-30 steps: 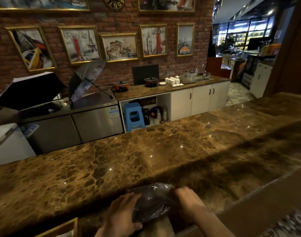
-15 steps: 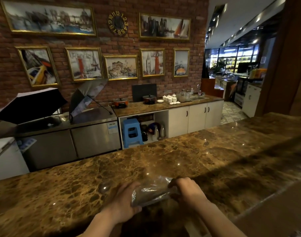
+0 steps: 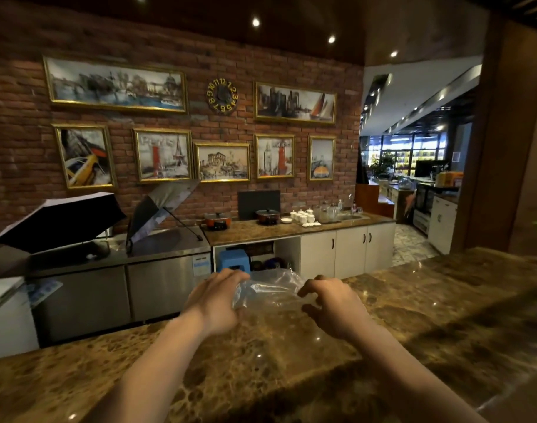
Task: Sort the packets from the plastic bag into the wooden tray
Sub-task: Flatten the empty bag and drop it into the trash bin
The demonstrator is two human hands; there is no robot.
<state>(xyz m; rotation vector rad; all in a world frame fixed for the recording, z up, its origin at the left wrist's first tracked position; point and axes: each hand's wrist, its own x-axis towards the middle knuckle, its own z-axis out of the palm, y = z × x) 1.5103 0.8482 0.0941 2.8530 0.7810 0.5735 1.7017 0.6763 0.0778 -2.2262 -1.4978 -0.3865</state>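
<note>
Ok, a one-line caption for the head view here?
Both hands, left hand and right hand, hold a clear plastic bag above a brown marble counter; no wooden tray in view.

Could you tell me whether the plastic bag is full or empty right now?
Cannot tell. The plastic bag, held between left hand and right hand, looks clear and crumpled; no packets show.

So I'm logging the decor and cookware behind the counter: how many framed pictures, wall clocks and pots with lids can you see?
Framed pictures: 7, e.g. the wide one top left
Wall clocks: 1
Pots with lids: 2, one left, one right
Total: 10
</note>
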